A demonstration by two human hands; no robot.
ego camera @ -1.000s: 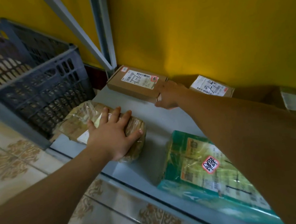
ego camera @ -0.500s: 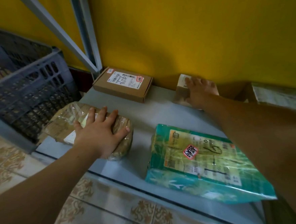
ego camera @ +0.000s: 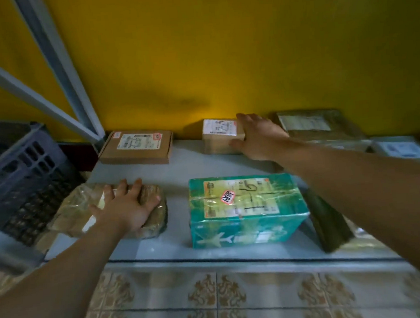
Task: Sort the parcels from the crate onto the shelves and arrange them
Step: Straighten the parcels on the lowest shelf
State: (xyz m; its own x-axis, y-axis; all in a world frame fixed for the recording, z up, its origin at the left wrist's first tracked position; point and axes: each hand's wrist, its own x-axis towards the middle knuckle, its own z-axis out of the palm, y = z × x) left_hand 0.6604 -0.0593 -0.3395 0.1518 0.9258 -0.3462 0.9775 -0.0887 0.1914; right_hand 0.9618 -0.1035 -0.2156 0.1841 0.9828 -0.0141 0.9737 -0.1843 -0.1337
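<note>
My right fingers (ego camera: 251, 121) lie straight against the right side of the small box (ego camera: 218, 133), thumb low on its front, gripping nothing. My left fingers (ego camera: 122, 188) are spread flat on the film-wrapped parcel (ego camera: 71, 213). The box sits at the back of the shelf (ego camera: 179, 168), its long axis apparently left-right. Left of it is bare shelf, then the flat carton (ego camera: 136, 146). The right hand is nearer, so a leftward slide looks workable.

My left hand (ego camera: 128, 209) lies palm down, fingers straight and spread, arm stretched forward. My right hand (ego camera: 259, 138) reaches farther out, fingers extended, thumb apart.
</note>
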